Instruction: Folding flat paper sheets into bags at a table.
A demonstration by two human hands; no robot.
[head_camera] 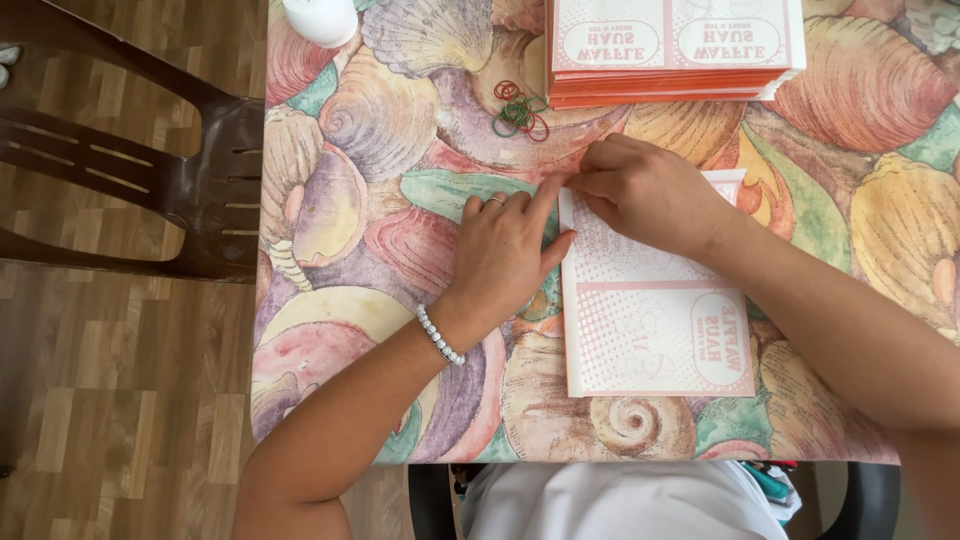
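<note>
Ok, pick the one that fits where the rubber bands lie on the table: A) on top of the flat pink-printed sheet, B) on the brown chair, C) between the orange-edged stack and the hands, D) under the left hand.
C: the rubber bands lie loose on the shell-patterned tablecloth, just below the stack and above both hands.

flat paper stack (655,320) | we see white sheets with pink dotted print, squared up | lying flat, near the table's front edge (560,455) | its far end under both hands
</note>
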